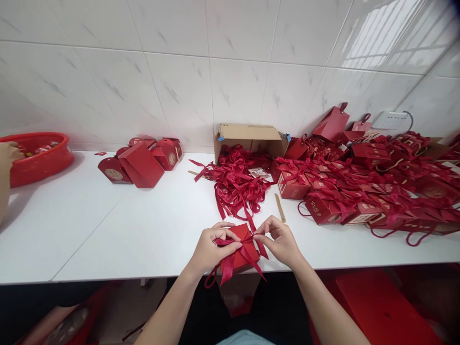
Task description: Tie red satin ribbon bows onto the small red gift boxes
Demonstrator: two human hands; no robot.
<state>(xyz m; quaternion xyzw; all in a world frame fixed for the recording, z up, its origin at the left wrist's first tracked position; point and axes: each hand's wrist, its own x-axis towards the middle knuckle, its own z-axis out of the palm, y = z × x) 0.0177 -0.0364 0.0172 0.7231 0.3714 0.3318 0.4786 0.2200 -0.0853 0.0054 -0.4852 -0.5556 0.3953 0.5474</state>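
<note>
A small red gift box lies at the table's front edge, a red ribbon crossing its top with loose tails. My left hand pinches the ribbon on the left, thumb and index finger together. On the other side, my right hand grips the ribbon between thumb and fingertips at the box's right edge. A cord handle hangs off the box's lower left. Just behind the box, a tangled heap of red ribbons spills from an open cardboard box.
Rows of ribboned red gift boxes crowd the right side. A flat wooden stick lies near my right hand. Several boxes without bows stand at left, beyond them a red plastic basin. A white power strip is by the wall.
</note>
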